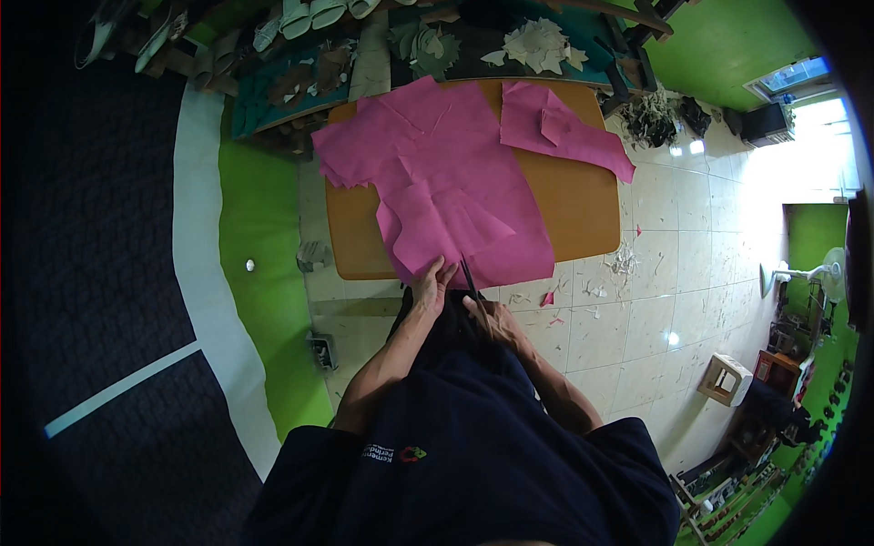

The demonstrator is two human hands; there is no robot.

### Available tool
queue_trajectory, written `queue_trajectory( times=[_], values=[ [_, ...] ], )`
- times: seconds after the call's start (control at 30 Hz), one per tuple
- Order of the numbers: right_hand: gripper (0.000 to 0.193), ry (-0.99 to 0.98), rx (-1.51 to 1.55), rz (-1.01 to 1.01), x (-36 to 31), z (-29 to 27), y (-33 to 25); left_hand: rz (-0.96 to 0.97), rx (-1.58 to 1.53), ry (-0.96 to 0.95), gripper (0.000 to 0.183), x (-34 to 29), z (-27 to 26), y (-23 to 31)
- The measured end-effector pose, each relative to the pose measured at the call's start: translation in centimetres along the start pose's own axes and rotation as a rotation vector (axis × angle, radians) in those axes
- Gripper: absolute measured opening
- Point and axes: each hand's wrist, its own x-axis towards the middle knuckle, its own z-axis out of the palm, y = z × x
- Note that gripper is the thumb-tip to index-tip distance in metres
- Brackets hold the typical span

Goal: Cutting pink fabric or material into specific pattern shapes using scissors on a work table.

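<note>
A large pink leather-like sheet [510, 218] with jagged edges lies over the tan tabletop [583, 218], and a loose pink panel [428, 223] rests on its near left part. My left hand [431, 286] grips the near edge of the pink material, fingertips by the panel's lower corner. Just to its right, my right hand [494, 320] is closed round the handles of dark scissors [469, 276]. Their blades point away from me and lie at the sheet's near edge; how far apart they are is hard to make out.
A separate pink piece [564, 135] lies at the table's far right. Behind stands a shelf with grey-green cut pieces [423, 47], pale cut pieces [537, 45] and light green shoe forms [309, 14]. Scraps [624, 259] litter the tiled floor, with a cream stool [726, 379] at right.
</note>
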Motion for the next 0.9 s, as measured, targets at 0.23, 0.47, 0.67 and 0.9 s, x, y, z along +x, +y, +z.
queue_trajectory(
  times=[0.23,0.47,0.67,0.9],
  values=[
    [0.076,0.021,0.034,-0.022,0.3,-0.2,-3.3,-0.064,0.068,0.01,0.05,0.5,-1.2,-0.1],
    [0.072,0.157,0.136,-0.08,-0.1,0.4,-3.9,0.003,0.095,0.032,0.051,0.1,-0.8,-0.3],
    [0.071,0.015,0.071,0.155,0.6,-0.6,-3.2,-0.013,0.119,0.036,0.051,0.0,-0.6,0.0],
    [0.069,0.007,0.08,-0.013,1.0,-0.4,-2.7,-0.03,0.137,0.048,0.052,-1.5,0.6,0.9]
  ],
)
